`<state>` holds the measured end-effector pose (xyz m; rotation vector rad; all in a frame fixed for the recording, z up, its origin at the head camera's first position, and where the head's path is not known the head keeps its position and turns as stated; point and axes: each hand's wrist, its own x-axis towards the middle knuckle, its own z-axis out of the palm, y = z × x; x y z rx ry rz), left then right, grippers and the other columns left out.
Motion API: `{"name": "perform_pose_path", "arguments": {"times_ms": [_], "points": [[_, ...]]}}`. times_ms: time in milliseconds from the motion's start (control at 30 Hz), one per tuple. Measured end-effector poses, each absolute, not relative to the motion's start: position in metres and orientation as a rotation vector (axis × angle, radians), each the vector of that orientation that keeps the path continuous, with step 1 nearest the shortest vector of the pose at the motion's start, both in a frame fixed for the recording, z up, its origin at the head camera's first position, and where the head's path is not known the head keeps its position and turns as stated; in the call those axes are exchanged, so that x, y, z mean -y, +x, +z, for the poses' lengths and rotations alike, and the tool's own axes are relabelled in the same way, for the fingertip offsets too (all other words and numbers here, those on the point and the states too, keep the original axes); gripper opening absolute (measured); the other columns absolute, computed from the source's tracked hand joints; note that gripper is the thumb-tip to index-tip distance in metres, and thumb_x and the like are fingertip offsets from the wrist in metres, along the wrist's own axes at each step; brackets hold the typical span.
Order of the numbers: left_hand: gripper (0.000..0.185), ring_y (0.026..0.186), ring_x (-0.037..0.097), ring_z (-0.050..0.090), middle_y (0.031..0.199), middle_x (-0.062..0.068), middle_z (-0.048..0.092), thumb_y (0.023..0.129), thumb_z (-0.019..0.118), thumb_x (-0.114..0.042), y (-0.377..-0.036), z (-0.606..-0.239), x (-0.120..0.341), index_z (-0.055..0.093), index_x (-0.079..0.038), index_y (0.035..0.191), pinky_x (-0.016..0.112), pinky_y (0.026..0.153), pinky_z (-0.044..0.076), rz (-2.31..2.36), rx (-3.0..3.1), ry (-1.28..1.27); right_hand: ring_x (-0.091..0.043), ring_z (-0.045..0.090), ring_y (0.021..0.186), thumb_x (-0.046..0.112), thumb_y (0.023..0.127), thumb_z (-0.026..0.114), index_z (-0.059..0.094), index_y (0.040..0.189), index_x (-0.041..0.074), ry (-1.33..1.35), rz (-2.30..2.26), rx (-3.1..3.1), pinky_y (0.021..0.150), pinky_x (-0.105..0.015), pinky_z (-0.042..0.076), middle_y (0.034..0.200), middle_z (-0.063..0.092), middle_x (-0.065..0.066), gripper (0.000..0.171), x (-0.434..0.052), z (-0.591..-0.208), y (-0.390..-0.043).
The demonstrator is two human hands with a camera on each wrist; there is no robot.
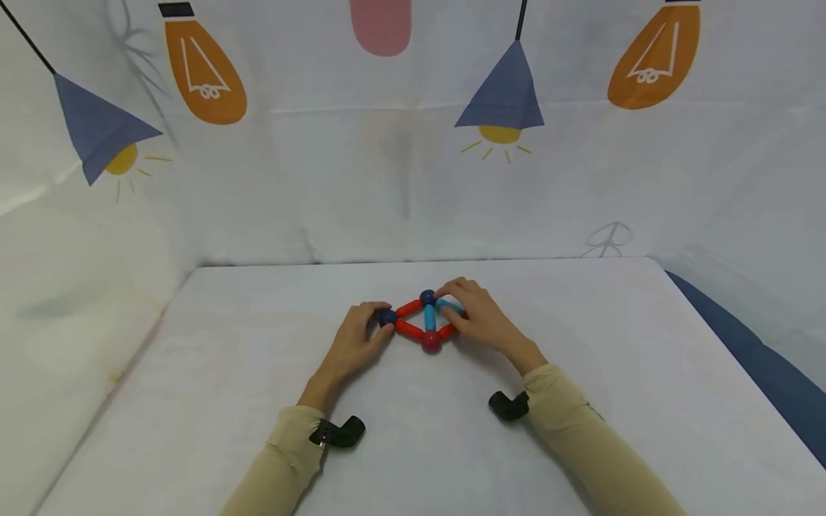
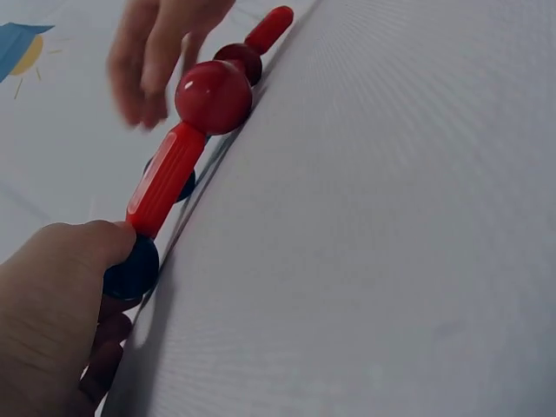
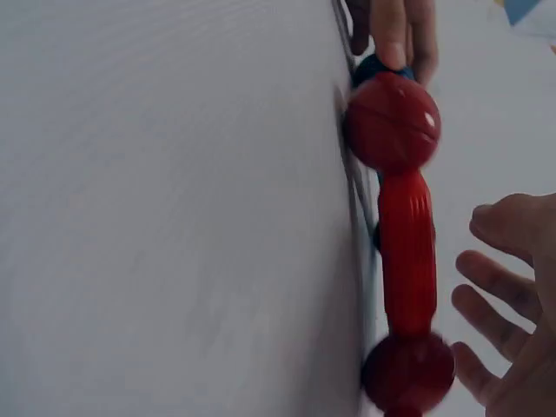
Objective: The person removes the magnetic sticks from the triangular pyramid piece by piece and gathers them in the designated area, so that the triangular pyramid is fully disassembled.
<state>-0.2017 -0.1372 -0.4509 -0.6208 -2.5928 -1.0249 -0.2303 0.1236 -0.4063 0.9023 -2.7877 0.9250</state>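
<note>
A flat frame of rods and balls lies on the table. At its left corner my left hand (image 1: 357,337) pinches a dark blue ball (image 1: 387,317) between thumb and fingers. Red rods (image 1: 409,330) run from there to a red ball (image 1: 431,340) in front and to another dark blue ball (image 1: 427,297) behind. A light blue rod (image 1: 429,317) joins those two. My right hand (image 1: 480,312) hovers over the right part, around a second light blue rod (image 1: 449,306). In the right wrist view its fingers are spread, apart from the red rod (image 3: 408,252); another red ball (image 3: 408,373) sits beyond.
The white table (image 1: 426,444) reaches back to a white cloth wall (image 1: 348,186) printed with lamps and bulbs. Another red rod (image 2: 269,30) extends from the frame's far end in the left wrist view. Black wrist devices (image 1: 342,432) sit on both sleeves.
</note>
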Motion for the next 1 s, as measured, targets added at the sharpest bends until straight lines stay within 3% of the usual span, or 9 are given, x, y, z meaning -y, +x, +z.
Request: {"name": "perform_pose_path", "arguments": {"times_ms": [133,300,600,800,900,1000], "points": [[0.036,0.098,0.021,0.054,0.113,0.008,0.064,0.087,0.068,-0.018,-0.2,-0.452,0.135,0.059,-0.006,0.12,0.038,0.086,0.045,-1.05,2.552,-0.651,-0.027,0.048,0.121,0.016,0.093,0.057,0.058,0.124,0.014,1.107,0.687,2.828,0.1,-0.052,0.038,0.128,0.056,-0.006,0.032,-0.091,-0.406,-0.24],[0.035,0.099,0.023,0.056,0.112,0.009,0.064,0.087,0.068,-0.019,-0.201,-0.453,0.135,0.059,-0.005,0.117,0.039,0.089,0.046,-1.052,2.538,-0.678,-0.025,0.05,0.12,0.021,0.094,0.059,0.064,0.119,0.018,1.084,0.504,2.892,0.099,-0.049,0.04,0.117,0.064,-0.002,0.026,-0.072,-0.408,-0.244],[0.034,0.102,0.023,0.057,0.111,0.009,0.064,0.086,0.069,-0.019,-0.203,-0.453,0.139,0.058,-0.005,0.116,0.04,0.092,0.046,-1.041,2.52,-0.697,-0.025,0.057,0.106,0.019,0.093,0.06,0.067,0.113,0.012,1.052,0.547,2.82,0.095,-0.043,0.046,0.107,0.067,-0.004,0.022,-0.069,-0.412,-0.249],[0.036,0.101,0.022,0.056,0.11,0.008,0.064,0.085,0.07,-0.022,-0.2,-0.453,0.139,0.059,-0.006,0.115,0.04,0.091,0.046,-1.067,2.553,-0.675,-0.026,0.056,0.109,0.021,0.094,0.057,0.064,0.119,0.011,0.935,0.569,2.842,0.097,-0.045,0.044,0.115,0.064,-0.006,0.027,-0.074,-0.415,-0.248],[0.036,0.099,0.021,0.056,0.11,0.008,0.064,0.084,0.071,-0.023,-0.199,-0.452,0.139,0.059,-0.007,0.114,0.039,0.089,0.046,-1.069,2.549,-0.674,-0.025,0.053,0.109,0.027,0.093,0.058,0.064,0.118,0.015,0.953,0.575,2.791,0.096,-0.047,0.041,0.115,0.062,-0.004,0.028,-0.077,-0.412,-0.239],[0.036,0.098,0.021,0.056,0.109,0.007,0.064,0.085,0.071,-0.023,-0.2,-0.45,0.14,0.059,-0.007,0.114,0.039,0.087,0.046,-1.051,2.535,-0.686,-0.02,0.05,0.099,0.037,0.09,0.061,0.065,0.114,0.018,1.002,0.505,2.795,0.086,-0.042,0.04,0.101,0.06,0.0,0.03,-0.078,-0.407,-0.226]]}}
